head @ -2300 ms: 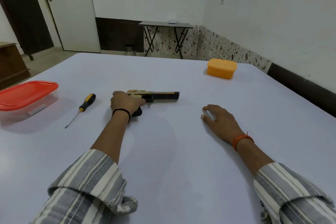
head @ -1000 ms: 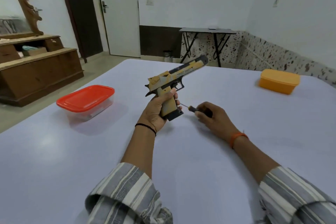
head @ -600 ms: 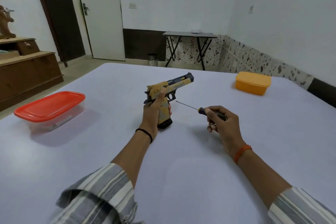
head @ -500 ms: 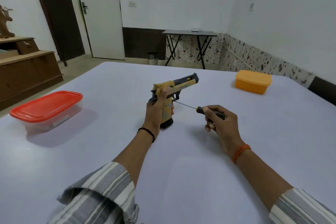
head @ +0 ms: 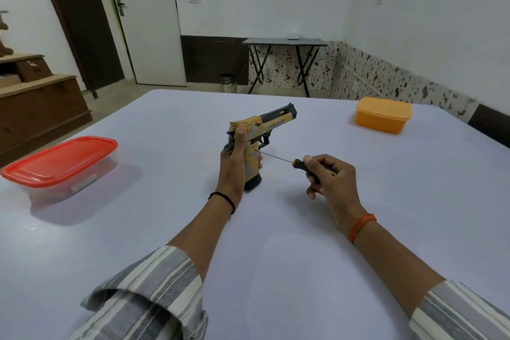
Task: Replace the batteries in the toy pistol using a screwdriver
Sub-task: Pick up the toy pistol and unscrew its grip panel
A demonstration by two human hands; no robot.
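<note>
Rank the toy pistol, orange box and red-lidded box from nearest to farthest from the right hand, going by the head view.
1. Toy pistol, just left of the right hand, upright in the left hand.
2. Orange box, far right.
3. Red-lidded box, far left.

A red-lidded clear box (head: 59,164) sits on the table (head: 276,243) at nine o'clock. An orange box (head: 383,114) sits at two o'clock. Beyond the table, a folding table (head: 284,43) stands at twelve o'clock, a wooden cabinet (head: 38,102) at ten.
</note>
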